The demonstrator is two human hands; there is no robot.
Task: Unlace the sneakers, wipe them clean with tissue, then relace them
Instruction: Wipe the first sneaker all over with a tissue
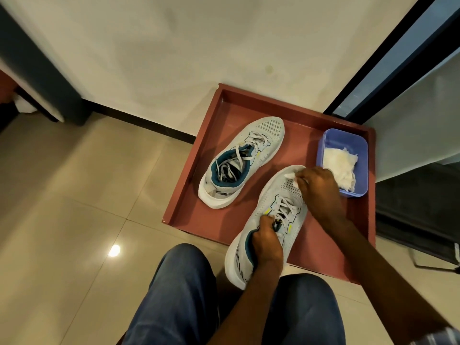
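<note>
No readable writing on either sneaker.

The person wears blue denim trousers, the cloth slightly faded over both thighs and creased at the knees. Both forearms are bare from wrist to well above it. At the lower right corner, a short piece of striped sleeve in pale grey and white bands covers the right upper arm.
</note>
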